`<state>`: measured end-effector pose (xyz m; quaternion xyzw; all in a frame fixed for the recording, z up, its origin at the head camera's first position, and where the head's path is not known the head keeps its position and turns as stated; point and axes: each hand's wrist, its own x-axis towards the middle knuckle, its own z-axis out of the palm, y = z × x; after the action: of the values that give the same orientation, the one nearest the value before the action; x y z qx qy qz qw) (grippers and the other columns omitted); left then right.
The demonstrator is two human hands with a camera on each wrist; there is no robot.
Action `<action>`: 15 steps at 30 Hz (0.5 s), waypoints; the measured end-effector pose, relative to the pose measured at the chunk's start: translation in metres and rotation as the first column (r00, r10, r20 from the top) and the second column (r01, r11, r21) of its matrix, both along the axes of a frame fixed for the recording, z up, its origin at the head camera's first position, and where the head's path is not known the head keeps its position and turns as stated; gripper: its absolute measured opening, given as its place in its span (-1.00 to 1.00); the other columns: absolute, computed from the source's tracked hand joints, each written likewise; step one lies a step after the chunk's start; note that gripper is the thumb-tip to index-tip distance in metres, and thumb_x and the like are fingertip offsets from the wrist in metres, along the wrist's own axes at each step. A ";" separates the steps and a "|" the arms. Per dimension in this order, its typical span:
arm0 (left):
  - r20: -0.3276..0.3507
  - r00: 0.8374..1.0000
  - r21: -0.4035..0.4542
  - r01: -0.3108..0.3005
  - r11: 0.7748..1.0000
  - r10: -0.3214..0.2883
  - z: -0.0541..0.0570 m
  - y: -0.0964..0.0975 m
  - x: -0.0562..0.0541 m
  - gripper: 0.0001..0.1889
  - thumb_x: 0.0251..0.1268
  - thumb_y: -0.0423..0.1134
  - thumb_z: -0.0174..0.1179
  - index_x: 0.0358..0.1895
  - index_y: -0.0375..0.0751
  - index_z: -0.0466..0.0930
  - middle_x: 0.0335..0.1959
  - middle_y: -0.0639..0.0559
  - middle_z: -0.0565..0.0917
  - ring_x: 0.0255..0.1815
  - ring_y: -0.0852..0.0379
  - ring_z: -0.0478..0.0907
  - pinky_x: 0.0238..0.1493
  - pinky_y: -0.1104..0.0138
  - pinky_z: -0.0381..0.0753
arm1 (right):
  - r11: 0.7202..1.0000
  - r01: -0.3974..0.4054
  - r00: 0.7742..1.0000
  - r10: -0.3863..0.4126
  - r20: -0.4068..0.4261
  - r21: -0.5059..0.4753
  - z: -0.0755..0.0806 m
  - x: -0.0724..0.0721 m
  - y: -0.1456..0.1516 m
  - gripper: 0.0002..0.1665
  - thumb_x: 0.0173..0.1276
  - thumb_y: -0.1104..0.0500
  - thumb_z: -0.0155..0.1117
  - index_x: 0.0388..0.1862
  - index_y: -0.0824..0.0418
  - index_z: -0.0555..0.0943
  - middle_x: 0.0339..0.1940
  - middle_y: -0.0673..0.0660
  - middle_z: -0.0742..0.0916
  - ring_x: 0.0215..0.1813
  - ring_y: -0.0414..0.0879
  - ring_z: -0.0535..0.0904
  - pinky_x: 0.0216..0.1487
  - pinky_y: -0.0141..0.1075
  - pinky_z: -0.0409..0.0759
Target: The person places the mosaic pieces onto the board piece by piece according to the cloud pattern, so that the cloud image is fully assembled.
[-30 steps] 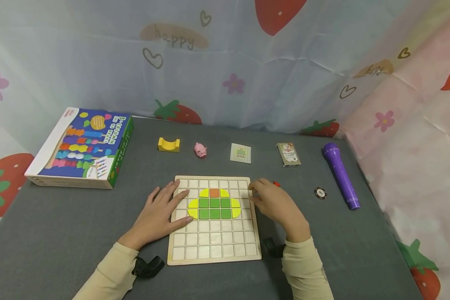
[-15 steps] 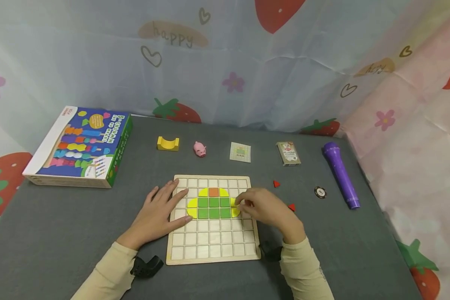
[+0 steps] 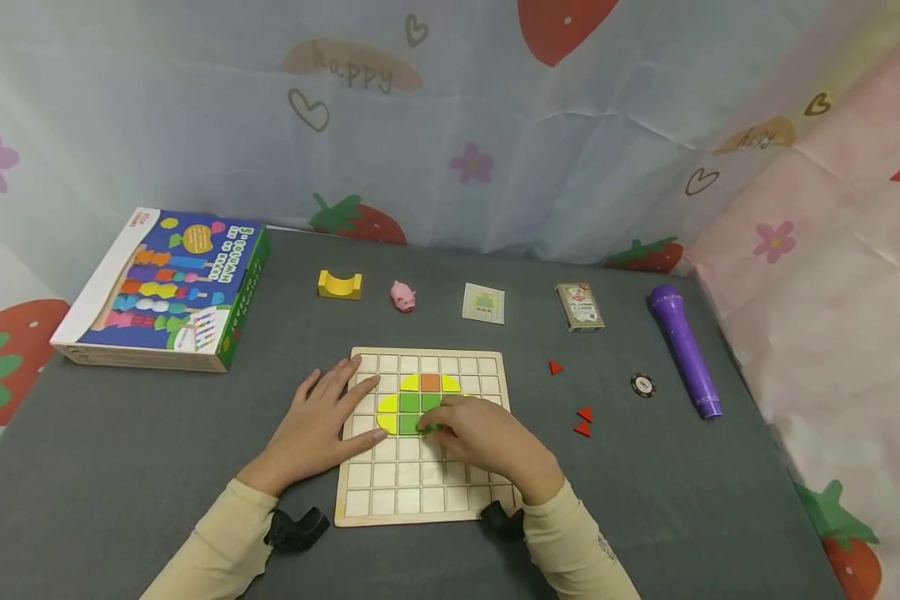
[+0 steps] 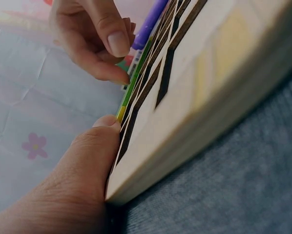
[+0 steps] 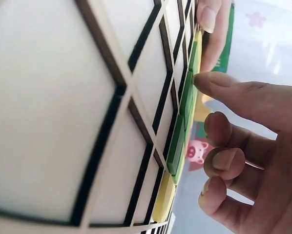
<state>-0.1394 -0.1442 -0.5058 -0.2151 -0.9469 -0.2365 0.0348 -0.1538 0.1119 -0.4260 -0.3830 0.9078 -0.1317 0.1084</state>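
Observation:
A square wooden grid board lies on the table. Yellow tiles, green tiles and one orange tile form a shape in its upper half. My left hand rests with spread fingers on the board's left side, its thumb on the edge in the left wrist view. Over the green tiles is my right hand. In the right wrist view one fingertip touches a green tile; the other fingers are loosely bent with nothing between them. This hand hides the shape's right part.
Red triangular tiles lie right of the board. Behind it are a yellow arch block, a pink pig, a pattern card and a card box. A chip, purple microphone and toy box stand at the sides.
My right hand has moved left from the board's right edge, over the yellow tiles, to the green tiles. Red triangles it covered now show. My left hand has stayed in place.

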 end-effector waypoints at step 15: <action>0.010 1.000 0.009 0.006 1.000 -0.006 0.002 0.000 0.000 -0.20 0.20 0.36 0.08 0.45 0.04 0.23 0.54 -0.11 0.03 0.54 -0.10 -0.04 0.44 -0.13 -0.17 | 0.950 0.311 0.950 -0.311 -0.035 -0.018 0.011 -0.028 0.060 -0.65 0.35 0.15 0.28 0.08 0.22 0.60 -0.21 0.06 0.64 -0.28 -0.14 0.57 -0.28 -0.26 0.56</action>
<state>-0.1395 -0.1438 -0.5040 -0.2164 -0.9453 -0.2420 0.0302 -0.1814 0.1717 -0.4150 -0.2382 0.9579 -0.1453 0.0669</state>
